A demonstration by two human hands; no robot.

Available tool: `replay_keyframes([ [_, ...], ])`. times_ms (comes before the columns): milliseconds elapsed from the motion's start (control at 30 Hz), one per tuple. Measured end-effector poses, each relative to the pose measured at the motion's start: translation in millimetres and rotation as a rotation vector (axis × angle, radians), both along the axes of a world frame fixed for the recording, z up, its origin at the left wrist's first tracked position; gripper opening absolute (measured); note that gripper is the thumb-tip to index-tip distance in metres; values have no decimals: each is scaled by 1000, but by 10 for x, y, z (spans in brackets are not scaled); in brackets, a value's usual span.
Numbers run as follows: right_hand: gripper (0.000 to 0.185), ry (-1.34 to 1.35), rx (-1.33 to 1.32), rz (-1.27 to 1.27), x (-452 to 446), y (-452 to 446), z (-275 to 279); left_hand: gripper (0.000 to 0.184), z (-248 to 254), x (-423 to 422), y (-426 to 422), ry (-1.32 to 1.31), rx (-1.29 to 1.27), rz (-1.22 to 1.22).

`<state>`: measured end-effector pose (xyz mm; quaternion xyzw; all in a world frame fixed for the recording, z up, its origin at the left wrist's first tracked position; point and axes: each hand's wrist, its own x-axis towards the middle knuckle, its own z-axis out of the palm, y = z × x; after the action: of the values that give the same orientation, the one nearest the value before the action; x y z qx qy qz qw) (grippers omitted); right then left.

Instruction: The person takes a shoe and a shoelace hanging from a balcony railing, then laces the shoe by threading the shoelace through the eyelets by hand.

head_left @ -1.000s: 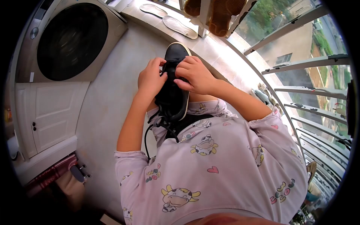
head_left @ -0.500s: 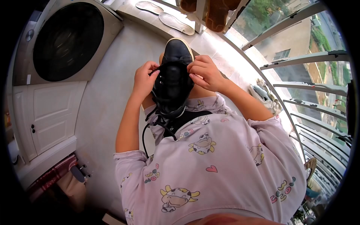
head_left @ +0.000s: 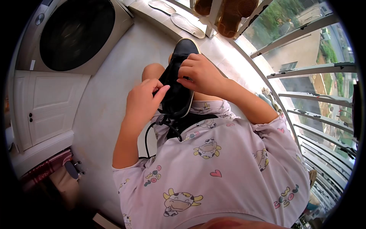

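Note:
A black sneaker (head_left: pixel 177 103) with a pale sole edge rests over my lap, toe pointing away. My left hand (head_left: pixel 146 97) is at its left side, thumb and index finger closed in a pinch at the upper's edge. Across the middle of the shoe lies my right hand (head_left: pixel 200 74), its fingers curled in and closed on the upper near the opening. What exactly sits between the fingertips is hidden against the black material. A black cord (head_left: pixel 146 139) loops down by the heel, over my patterned shirt (head_left: pixel 236 156).
Two pale insoles (head_left: pixel 187 24) lie on the ledge ahead. Brown-soled shoes (head_left: pixel 232 19) are by the white railing (head_left: pixel 312 70) on the right. A front-loading washing machine (head_left: pixel 78 36) stands at left above a white cabinet (head_left: pixel 49 103).
My right hand has moved left and inward over the shoe. My left hand has shifted slightly back towards me. The shoe's opening, spread wide before, is now narrower and partly covered.

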<state>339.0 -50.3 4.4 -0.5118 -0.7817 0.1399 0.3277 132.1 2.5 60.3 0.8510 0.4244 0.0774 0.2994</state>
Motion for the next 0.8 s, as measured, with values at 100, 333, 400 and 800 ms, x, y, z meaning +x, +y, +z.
replay_keyframes([
  [100,22,166,22,88,-114,-22,100,13,287,-41,-265,-192,-462,-15],
  [333,13,225,-96,485,-187,-349,262,15,218,-209,-219,-262,-237,-255],
  [400,14,259,-109,552,-145,-477,367,17,62,-173,-26,-188,-201,-60],
  [800,33,1150,-93,284,851,-1052,751,29,-998,-8,242,-238,9,-99],
])
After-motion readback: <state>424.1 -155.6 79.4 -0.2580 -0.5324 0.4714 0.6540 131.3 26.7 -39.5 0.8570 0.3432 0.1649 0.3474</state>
